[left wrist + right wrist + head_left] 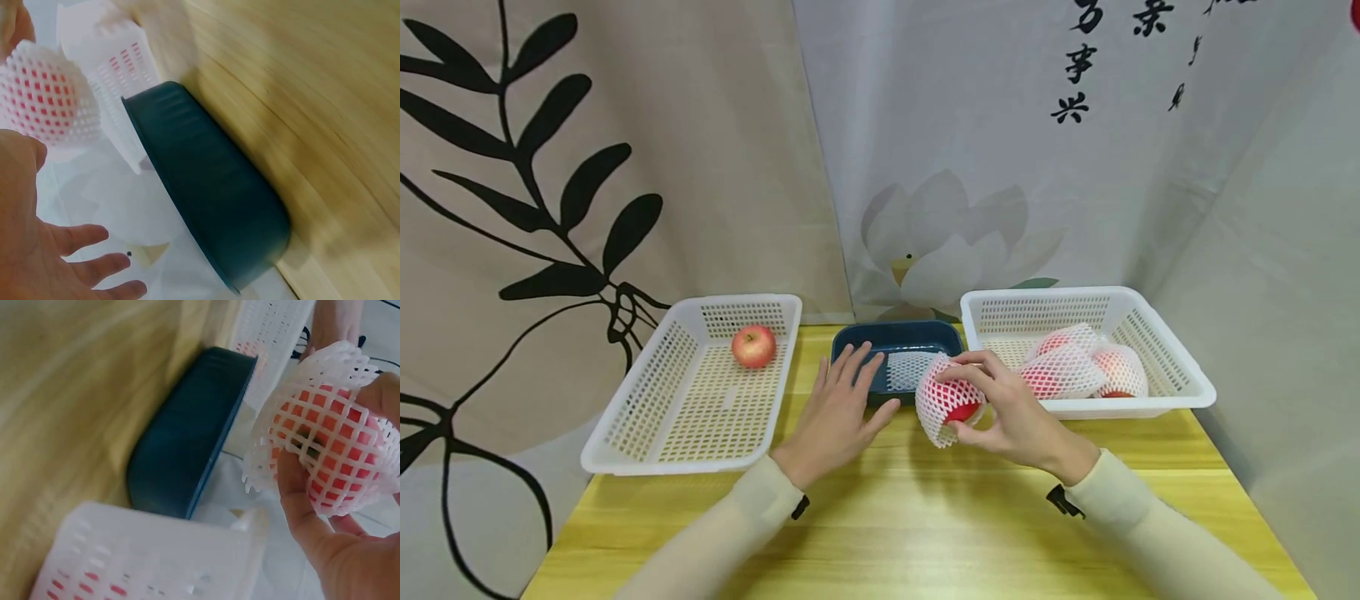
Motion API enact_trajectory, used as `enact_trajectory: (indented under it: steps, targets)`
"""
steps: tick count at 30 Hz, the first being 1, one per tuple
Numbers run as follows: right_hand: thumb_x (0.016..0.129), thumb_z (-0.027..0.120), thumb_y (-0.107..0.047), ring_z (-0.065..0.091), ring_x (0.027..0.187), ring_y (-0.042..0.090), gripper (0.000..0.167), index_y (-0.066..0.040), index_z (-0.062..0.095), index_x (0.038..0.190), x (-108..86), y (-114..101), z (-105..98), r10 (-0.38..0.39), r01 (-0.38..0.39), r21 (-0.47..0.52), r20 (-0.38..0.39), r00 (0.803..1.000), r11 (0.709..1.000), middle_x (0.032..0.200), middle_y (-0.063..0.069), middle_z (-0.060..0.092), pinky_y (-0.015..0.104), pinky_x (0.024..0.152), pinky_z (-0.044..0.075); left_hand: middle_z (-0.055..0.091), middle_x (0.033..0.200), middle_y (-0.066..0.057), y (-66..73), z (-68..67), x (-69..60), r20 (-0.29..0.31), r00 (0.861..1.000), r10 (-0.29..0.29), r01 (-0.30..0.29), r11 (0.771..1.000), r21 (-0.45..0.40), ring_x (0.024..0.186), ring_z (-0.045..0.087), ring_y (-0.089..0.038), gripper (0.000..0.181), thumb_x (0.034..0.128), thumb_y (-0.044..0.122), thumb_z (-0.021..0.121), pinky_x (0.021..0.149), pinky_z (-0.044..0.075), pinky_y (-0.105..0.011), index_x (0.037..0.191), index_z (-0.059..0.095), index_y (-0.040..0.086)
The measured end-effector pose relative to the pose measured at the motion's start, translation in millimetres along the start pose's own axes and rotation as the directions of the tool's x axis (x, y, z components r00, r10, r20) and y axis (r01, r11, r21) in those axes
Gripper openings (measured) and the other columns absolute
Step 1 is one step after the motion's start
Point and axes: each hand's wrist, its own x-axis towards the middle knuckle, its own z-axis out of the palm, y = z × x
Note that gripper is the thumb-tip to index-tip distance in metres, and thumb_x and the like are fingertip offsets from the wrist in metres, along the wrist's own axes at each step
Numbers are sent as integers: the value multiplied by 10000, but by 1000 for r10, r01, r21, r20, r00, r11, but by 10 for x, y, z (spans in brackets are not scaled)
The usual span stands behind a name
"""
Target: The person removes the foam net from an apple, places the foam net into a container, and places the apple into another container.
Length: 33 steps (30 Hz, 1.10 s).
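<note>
Right hand [1018,421]: thumb and fingers curled about a round red apple [962,412] in a white mesh foam net [929,408], raised by the near edge of the dark, smooth-walled tray [917,333]. Left hand [838,425]: fingers spread, holding nothing, just left of the fruit. A flat foam sleeve [907,372] lies in the tray. Slotted plastic baskets flank it: left basket [700,421] with a bare apple [754,347], right basket [1172,404] with netted fruit [1060,371]. Between my forearms, grained wood [917,517] gives moving room.
</note>
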Motion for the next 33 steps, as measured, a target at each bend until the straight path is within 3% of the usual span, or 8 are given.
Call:
enact_trajectory:
  steps: [12,22,33]
  targets:
    - [907,964,-138,657,1432,312,658,-242,699,1500,-114,-65,277,-23,16,53,130,991,998,1555,144,607,489,1089,687,401,1876,-213,-110,-61,-148,-21,1000,1,-1,1000,18,1741,379,-539,821,1183,626,590,1412,258,-797,1793,442,97]
    - [917,963,-202,646,1429,251,638,-258,688,1489,-110,-91,443,28,-49,75,262,965,996,1582,109,595,464,1140,663,393,1881,-210,-136,-84,-249,-32,999,5,-4,1000,15,1737,392,-527,832,1176,631,599,1407,282,-792,1797,436,102]
    - [905,976,-153,662,1408,275,644,-221,681,1475,-145,-40,555,17,-58,117,325,946,991,1597,157,577,453,1143,668,436,1860,-202,-116,-58,-418,-4,1000,19,-19,1000,4,1729,422,-498,806,1169,606,631,1397,332,-768,1776,473,100]
